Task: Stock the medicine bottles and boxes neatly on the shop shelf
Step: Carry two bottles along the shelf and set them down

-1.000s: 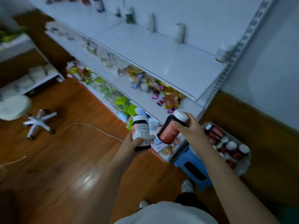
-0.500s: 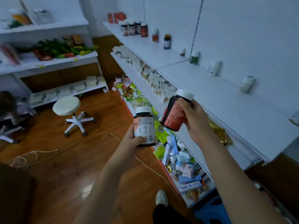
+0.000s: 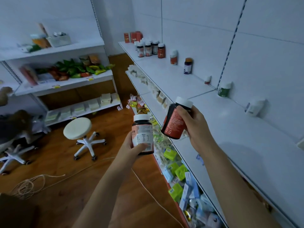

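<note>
My left hand (image 3: pixel 131 149) grips an upright dark bottle with a white cap and a pale pink label (image 3: pixel 142 134), held over the floor in front of the shelving. My right hand (image 3: pixel 195 127) holds a second dark bottle with a red label (image 3: pixel 174 123), tilted, cap pointing up and right, at the front edge of the white top shelf (image 3: pixel 230 129). Far along that shelf stands a group of similar bottles (image 3: pixel 148 48) with red boxes (image 3: pixel 134 36) behind them. Single bottles (image 3: pixel 187 65) are spaced along the shelf's back wall.
Lower shelves on the right hold small boxes and packets (image 3: pixel 179 171). A white stool on wheels (image 3: pixel 79 129) stands on the wooden floor, with a thin cord (image 3: pixel 32 185) lying near it. Another shelf unit (image 3: pixel 65 83) is at the back left; a seated person (image 3: pixel 14 125) is at the left edge.
The view has swung up and left from the bottle tray by the floor to the long top shelf. Both hands have risen with their bottles; the right one is now level with the shelf edge.
</note>
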A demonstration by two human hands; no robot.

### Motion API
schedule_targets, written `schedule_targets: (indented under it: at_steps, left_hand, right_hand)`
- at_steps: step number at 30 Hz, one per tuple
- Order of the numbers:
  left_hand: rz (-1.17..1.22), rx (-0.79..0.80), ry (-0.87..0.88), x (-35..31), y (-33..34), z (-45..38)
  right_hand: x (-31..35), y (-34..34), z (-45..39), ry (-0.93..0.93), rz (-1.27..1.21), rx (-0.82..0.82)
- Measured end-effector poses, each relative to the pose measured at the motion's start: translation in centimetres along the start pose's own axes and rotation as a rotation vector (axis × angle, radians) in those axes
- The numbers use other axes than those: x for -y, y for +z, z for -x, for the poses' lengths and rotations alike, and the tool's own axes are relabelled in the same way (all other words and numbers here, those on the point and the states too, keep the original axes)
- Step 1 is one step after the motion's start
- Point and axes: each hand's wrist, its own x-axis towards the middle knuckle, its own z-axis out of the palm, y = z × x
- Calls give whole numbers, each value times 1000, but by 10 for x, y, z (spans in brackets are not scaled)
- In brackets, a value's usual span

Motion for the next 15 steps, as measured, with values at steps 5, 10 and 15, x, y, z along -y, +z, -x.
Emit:
schedule_targets:
  at_steps: [5, 10, 15]
  left_hand:
    - [12, -30, -58, 9, -10, -54]
    - [36, -32, -90, 12, -31, -120]
    - [54, -47, -102, 1, -66, -209]
  right_hand:
    - [-16, 5, -61, 32, 0, -23]
    - [-33, 24, -123, 54, 18, -58]
    - [-48, 62, -199, 59, 60, -91]
